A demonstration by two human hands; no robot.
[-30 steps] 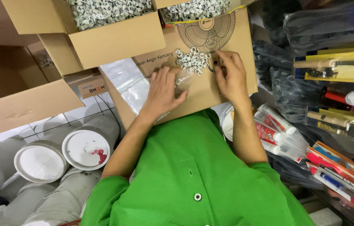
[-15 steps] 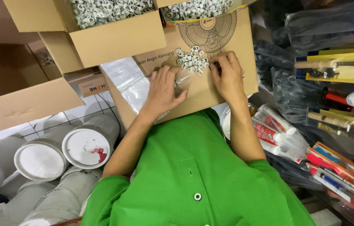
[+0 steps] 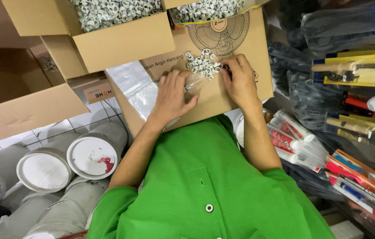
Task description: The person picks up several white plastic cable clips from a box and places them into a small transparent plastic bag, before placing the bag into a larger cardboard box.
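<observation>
A small heap of white cable clips (image 3: 203,65) lies on the flat cardboard box (image 3: 240,95), just below its printed fan drawing, and the sorting-and-bagging step seems in hand. The right hand (image 3: 239,82) rests fingers-down at the heap's right edge, its grip hidden. The left hand (image 3: 173,95) lies spread, holding nothing, on a clear plastic bag (image 3: 139,88) left of the heap; it has slid closer since the earlier frame.

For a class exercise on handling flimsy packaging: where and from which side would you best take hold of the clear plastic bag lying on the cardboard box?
Probably at the free edge of the clear plastic bag, beside the pile of small white clips. It lies flat and limp on the cardboard box, so pinch it from above; the left hand already rests there.
</observation>
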